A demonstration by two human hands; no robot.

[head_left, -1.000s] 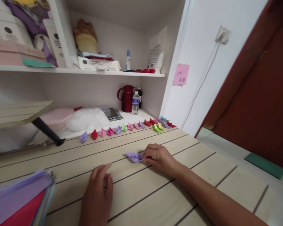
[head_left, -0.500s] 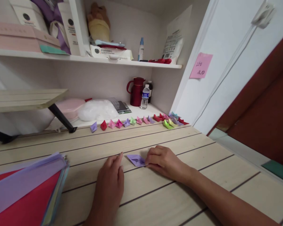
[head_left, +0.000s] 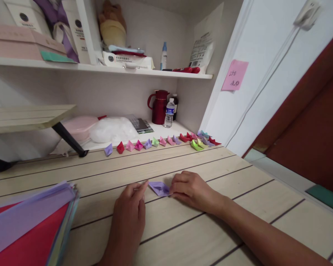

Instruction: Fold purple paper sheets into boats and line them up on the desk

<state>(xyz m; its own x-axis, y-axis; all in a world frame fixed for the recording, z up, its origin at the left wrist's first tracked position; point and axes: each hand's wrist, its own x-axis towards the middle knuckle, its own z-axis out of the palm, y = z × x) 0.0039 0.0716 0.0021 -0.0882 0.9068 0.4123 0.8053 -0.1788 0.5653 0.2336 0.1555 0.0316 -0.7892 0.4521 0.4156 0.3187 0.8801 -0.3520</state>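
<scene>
A small folded purple paper boat (head_left: 159, 188) lies low over the wooden table, its middle creased open. My right hand (head_left: 192, 191) pinches its right end between thumb and fingers, with the fingertips partly hidden. At the left point of the paper is my left hand (head_left: 131, 210), its index finger stretched out to that tip, seeming to touch it. The left thumb stays apart from the paper, lower down. Behind the hands, a row of finished little paper boats in several colours, among them a red paper boat (head_left: 120, 147), runs along the table's back edge.
At the left front lies a stack of coloured paper (head_left: 30, 225), purple and red on top. A small raised stand (head_left: 30, 116) with black legs occupies the back left. On the lower shelf are a water bottle (head_left: 169, 113), a dark red jug (head_left: 159, 107) and a plastic bag (head_left: 113, 129).
My left index finger has moved right, up to the left tip of the purple paper boat. My right hand keeps its pinch. The view has shifted slightly.
</scene>
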